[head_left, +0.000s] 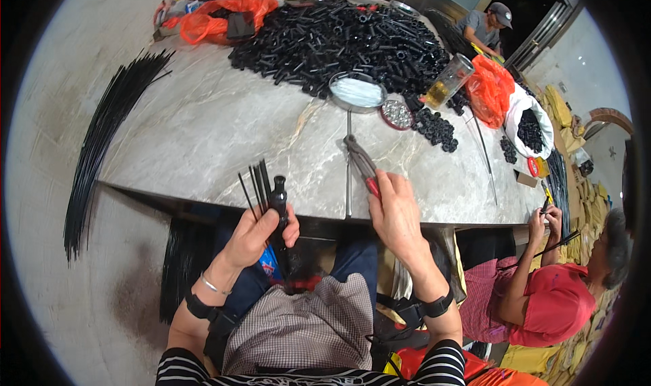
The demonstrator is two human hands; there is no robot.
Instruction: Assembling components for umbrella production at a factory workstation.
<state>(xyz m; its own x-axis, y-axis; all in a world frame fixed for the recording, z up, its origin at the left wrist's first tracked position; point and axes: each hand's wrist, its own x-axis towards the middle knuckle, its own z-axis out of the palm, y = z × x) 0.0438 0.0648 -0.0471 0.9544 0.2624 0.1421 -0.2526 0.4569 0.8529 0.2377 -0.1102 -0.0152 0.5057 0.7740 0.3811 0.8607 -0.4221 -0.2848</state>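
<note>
My left hand (252, 238) is closed round several thin black rods (258, 177) and a thicker black handle-like piece (279, 197) with a flared knob at its top. They point upward just in front of the table's near edge. My right hand (397, 213) lies over the table edge, its fingers round the red grips of a pair of pincers (361, 158). The pincers' dark jaws point away from me on the tabletop, beside a thin metal bar (349, 183). How tightly the right fingers close is partly hidden.
Behind stand a large heap of black tubular parts (339, 44), a dish with a pale blue-white item (357, 92), a tin of small metal pieces (396, 114) and a glass jar (449, 82). A bundle of black rods (112, 142) overhangs the left edge. A co-worker in red (549, 301) sits right.
</note>
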